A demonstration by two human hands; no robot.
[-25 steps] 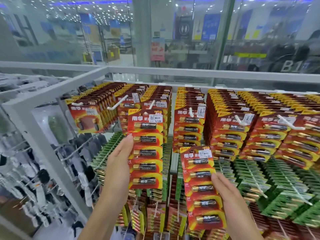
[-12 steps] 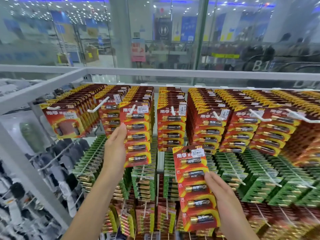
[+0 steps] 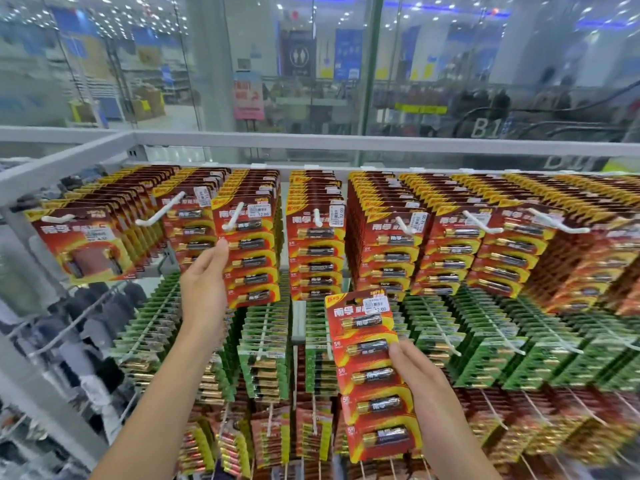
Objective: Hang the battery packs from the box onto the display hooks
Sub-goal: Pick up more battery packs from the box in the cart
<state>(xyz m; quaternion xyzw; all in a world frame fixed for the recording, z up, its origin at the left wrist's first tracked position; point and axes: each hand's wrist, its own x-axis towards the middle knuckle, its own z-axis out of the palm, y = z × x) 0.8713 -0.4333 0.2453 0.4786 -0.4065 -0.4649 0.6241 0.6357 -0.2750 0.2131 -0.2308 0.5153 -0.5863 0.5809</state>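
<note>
The loose pack (image 3: 372, 375) is a long red card with yellow curved bands and five dark batteries with gold ends, sealed one above another, each lying sideways. A white price sticker (image 3: 378, 304) sits near its top edge. It is held upright, tilted a little to the left, in front of the lower rows of the rack. The right hand (image 3: 429, 400) grips its right edge, thumb across the front by the second battery and the other fingers hidden behind the card. Up and to the left, the hung pack (image 3: 251, 258), of the same red design, sits at the front of a full row with a white hook (image 3: 232, 218) poking out through its top. The left hand (image 3: 204, 292) reaches up beside it, fingers nearly straight and close together, tips touching the card's left edge; the thumb cannot be made out. More red packs (image 3: 391, 244) fill the hooks to either side along the top row. Green packs (image 3: 485, 355) hang in the rows beneath. A grey-white frame (image 3: 311, 142) runs along the top of the rack, with a glass wall (image 3: 433, 64) behind it.
</note>
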